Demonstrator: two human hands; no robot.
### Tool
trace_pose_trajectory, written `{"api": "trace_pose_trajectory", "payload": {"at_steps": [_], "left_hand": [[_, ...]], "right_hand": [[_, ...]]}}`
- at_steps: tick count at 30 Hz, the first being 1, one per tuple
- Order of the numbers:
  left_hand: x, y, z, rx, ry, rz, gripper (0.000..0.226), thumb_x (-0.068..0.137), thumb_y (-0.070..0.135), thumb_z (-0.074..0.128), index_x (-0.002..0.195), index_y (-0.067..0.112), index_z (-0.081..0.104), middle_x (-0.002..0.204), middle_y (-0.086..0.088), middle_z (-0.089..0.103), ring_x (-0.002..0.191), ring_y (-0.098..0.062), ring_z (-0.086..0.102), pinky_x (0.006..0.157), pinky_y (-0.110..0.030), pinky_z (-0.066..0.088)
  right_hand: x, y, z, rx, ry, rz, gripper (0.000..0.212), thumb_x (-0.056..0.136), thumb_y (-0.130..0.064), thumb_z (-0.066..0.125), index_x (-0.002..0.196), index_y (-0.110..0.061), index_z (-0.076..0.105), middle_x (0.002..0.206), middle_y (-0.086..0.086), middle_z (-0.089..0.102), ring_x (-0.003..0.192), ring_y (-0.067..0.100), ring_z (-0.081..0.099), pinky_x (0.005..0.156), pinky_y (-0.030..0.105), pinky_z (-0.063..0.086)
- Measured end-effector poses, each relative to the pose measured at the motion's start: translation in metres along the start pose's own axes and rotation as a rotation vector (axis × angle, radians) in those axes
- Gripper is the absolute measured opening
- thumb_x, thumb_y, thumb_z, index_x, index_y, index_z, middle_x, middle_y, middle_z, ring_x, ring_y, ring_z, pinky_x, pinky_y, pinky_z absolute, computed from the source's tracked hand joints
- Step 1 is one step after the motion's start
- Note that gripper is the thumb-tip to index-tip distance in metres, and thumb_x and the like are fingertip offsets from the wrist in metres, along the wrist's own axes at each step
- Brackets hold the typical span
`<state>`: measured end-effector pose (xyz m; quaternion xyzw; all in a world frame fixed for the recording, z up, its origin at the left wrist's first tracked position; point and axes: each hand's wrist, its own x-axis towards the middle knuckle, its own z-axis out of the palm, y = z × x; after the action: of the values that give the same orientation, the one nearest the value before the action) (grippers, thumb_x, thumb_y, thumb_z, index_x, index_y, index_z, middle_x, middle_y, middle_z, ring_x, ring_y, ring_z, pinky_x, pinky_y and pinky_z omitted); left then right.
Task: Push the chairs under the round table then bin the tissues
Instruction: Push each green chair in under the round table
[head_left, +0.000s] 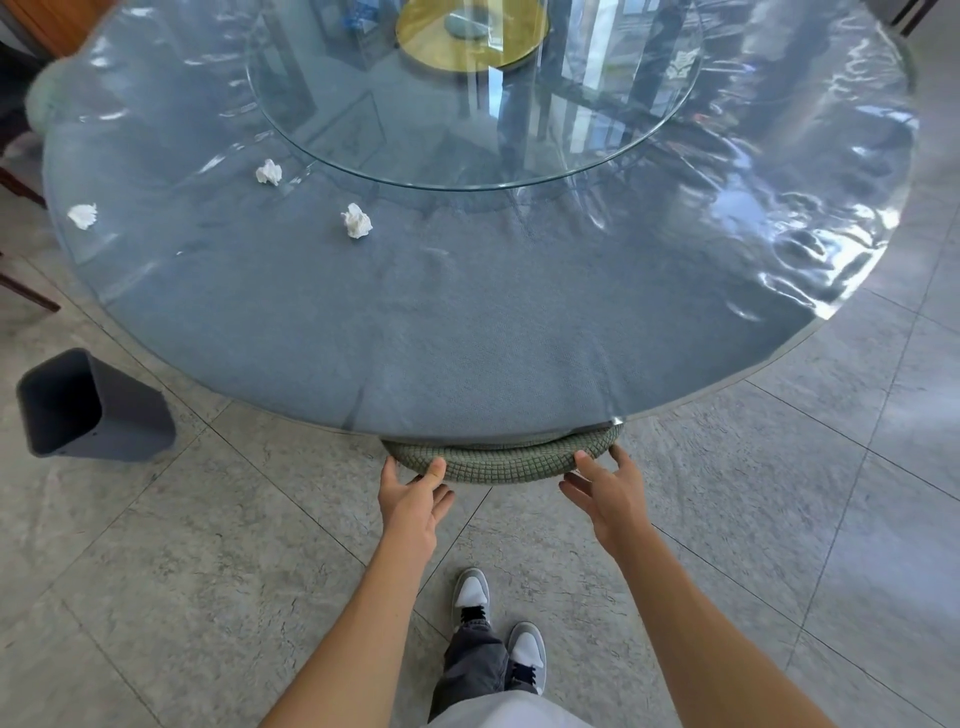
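A green quilted chair back (498, 460) pokes out from under the near edge of the round table (467, 332), which has a grey-blue cloth under clear plastic. My left hand (413, 501) rests against the chair back's left end, thumb on top, fingers spread. My right hand (605, 491) touches its right end, fingers apart, not wrapped around it. Three crumpled white tissues lie on the table's left part: one near the left edge (83, 215), one by the glass turntable (269, 172), one nearer the middle (357, 221).
A dark grey bin (93, 410) stands on the tiled floor left of the table. A glass turntable (467, 104) with a gold disc sits mid-table. Another chair's wooden legs (21, 291) and green back (44, 93) show at far left. My feet (498, 629) are below.
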<state>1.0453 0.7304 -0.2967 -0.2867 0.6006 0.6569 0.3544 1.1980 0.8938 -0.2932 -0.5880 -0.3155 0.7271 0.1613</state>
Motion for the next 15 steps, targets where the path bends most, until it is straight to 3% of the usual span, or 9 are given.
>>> {"api": "trace_pose_trajectory", "payload": {"at_steps": [7,9,12,15], "left_hand": [[-0.027,0.009,-0.004,0.414,0.047,0.304,0.071,0.085,0.019,0.076,0.146,0.025,0.042,0.143,-0.013,0.049,0.126,-0.023,0.053,0.1,-0.04,0.048],[-0.037,0.017,-0.006,0.563,0.047,0.416,0.065,0.086,0.025,0.073,0.144,0.027,0.044,0.145,-0.009,0.046,0.125,-0.023,0.051,0.099,-0.039,0.046],[-0.05,0.03,-0.006,0.721,0.01,0.584,0.06,0.086,0.027,0.069,0.142,0.027,0.046,0.14,-0.007,0.05,0.127,-0.025,0.05,0.104,-0.042,0.043],[-0.067,0.047,-0.006,0.922,0.01,0.781,0.059,0.087,0.027,0.067,0.143,0.022,0.046,0.14,-0.005,0.049,0.129,-0.024,0.045,0.104,-0.038,0.04]], "right_hand": [[-0.025,-0.008,0.005,-0.524,0.137,-0.3,0.055,0.092,-0.019,0.062,0.142,-0.013,0.041,0.139,0.013,0.053,0.108,0.022,0.057,0.094,0.045,0.052],[-0.037,-0.015,0.009,-0.671,0.133,-0.425,0.052,0.093,-0.018,0.06,0.141,-0.012,0.043,0.139,0.009,0.053,0.103,0.017,0.056,0.089,0.039,0.049],[-0.052,-0.028,0.016,-0.793,0.087,-0.551,0.051,0.094,-0.02,0.058,0.141,-0.011,0.044,0.141,0.007,0.053,0.12,0.022,0.055,0.099,0.044,0.048],[-0.07,-0.043,0.024,-0.89,0.059,-0.673,0.05,0.094,-0.021,0.057,0.142,-0.012,0.044,0.142,0.008,0.051,0.118,0.021,0.054,0.097,0.037,0.047]]}}
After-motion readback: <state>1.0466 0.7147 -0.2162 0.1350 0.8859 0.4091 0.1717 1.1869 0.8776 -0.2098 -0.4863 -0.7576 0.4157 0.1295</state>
